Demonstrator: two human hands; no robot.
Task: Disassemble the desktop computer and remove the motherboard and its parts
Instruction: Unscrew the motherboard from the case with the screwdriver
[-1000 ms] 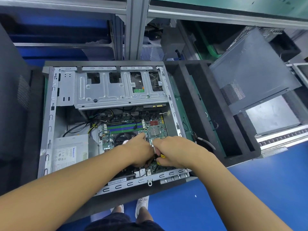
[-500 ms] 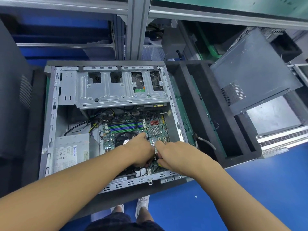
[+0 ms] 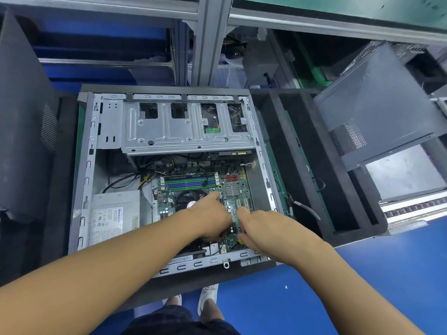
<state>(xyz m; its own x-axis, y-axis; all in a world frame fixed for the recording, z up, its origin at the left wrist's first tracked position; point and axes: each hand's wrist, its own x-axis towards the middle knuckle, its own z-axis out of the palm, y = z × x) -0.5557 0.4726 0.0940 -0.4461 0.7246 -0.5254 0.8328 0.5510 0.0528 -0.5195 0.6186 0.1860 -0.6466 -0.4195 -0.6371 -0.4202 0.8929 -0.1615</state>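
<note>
Your computer case (image 3: 84,189) lies flat on its side with the cover off. It sits on a black foam tray (image 3: 302,165). The green motherboard (image 3: 232,187) is inside the case, in the near right part. It lies flat on the bottom of the case.

Both your hands are down in the case, over the near end of the board. They are very close to each other.

Your left hand (image 3: 208,216) is on the board, just beside the round black fan (image 3: 186,199). One finger points away from you. The other fingers bend down to the board. I cannot tell if they hold something.

Your right hand (image 3: 263,228) is a little to the right of it. Its fingers are curled in tight around a small yellow thing (image 3: 240,242). Only a tiny bit of it peeks out.

The long blue and green slots (image 3: 191,181) are past the fan. A silver power box (image 3: 113,218) sits in the near left corner. A big silver metal plate (image 3: 183,131) covers the far end of the case.

A grey side cover (image 3: 377,102) leans at the far right. Your white shoes (image 3: 208,298) stand on the blue floor (image 3: 338,286).
</note>
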